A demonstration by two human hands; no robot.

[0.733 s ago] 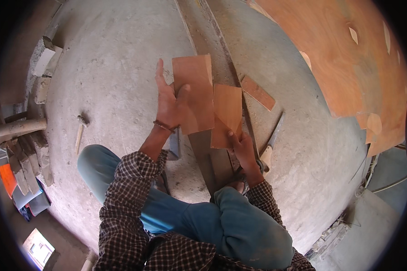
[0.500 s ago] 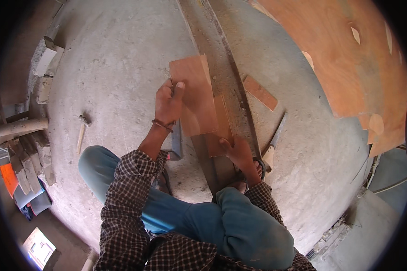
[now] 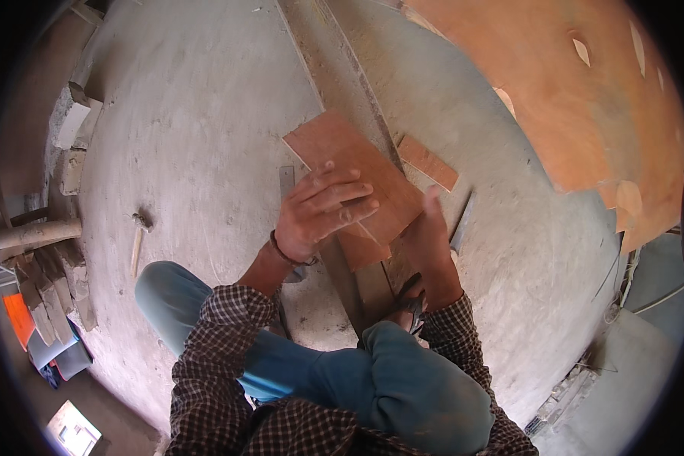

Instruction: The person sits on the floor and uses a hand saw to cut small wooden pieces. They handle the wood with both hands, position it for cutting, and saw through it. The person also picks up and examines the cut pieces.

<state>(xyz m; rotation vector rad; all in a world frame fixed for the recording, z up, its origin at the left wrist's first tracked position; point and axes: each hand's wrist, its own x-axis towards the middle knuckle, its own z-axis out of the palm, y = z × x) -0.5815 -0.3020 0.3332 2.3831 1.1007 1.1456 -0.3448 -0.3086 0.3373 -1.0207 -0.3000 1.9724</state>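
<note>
My left hand (image 3: 311, 213) is open, its fingers spread over the upper reddish plywood rectangle (image 3: 365, 159), which lies at a slant above a second piece (image 3: 366, 254). My right hand (image 3: 425, 235) is at the upper piece's right edge, one digit raised; its other fingers are hidden, so its grip is unclear. The pieces are over a long dusty board (image 3: 311, 53). A grey metal tool (image 3: 286, 178) is partly covered by my left hand. A long blade with a pale handle (image 3: 463, 224) lies right of my right hand, near a small wood strip (image 3: 429, 162).
A large plywood sheet (image 3: 570, 106) fills the upper right. A hammer (image 3: 137, 243) lies on the concrete floor (image 3: 175, 121) at left. Timber offcuts (image 3: 45, 296), a round pole (image 3: 38, 234) and concrete blocks (image 3: 76, 114) line the left edge. My bent legs are at the bottom.
The upper piece has turned anticlockwise. My left hand has moved down and right, from gripping its edge to spreading over it. My right hand has risen to the upper piece's right edge.
</note>
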